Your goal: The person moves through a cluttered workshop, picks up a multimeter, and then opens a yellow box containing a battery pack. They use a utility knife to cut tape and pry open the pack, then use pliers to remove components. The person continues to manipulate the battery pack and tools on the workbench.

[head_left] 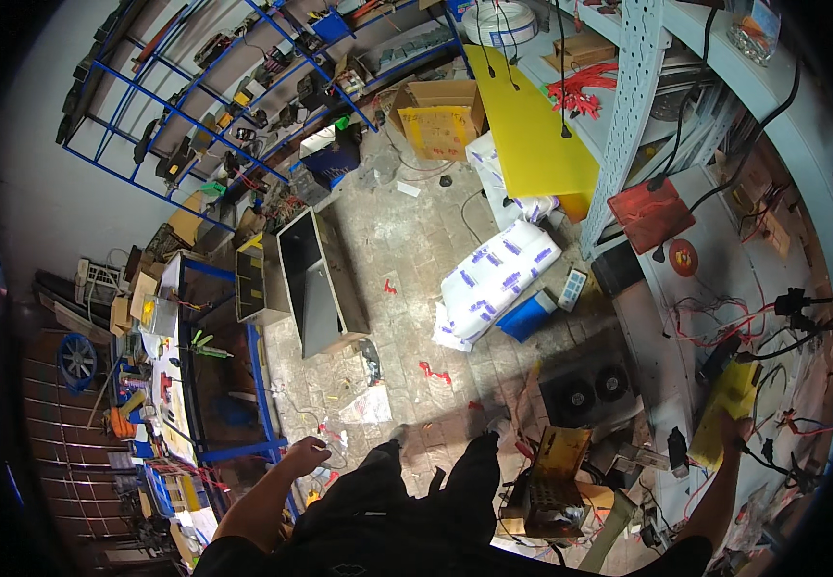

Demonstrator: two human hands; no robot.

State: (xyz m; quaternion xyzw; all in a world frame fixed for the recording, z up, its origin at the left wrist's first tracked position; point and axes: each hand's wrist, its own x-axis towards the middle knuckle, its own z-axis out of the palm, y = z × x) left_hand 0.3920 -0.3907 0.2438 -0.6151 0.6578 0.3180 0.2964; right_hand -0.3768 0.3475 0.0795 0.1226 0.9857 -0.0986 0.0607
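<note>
Blue metal frames the cluttered worktable (243,450) at your near left, and more of it forms the loaded shelving (181,111) at the far left. Your left hand (307,458) hangs in the air just right of the worktable, its fingers loosely curled around nothing. Beyond it, an open metal cabinet (351,313) lies on the floor. Farther off and to the right stands a cardboard box (435,135), then a white package with purple marks (503,272) beside a blue packet (529,315). Nearer you, right of those, sits a black unit with two round fans (584,392). At your near right, the yellow panel (721,415) rests on the grey bench (690,317). Your right hand (735,435) touches its right side; you cannot tell whether the fingers pinch it or lie flat. Dark cables (793,304) spread right of that hand.
</note>
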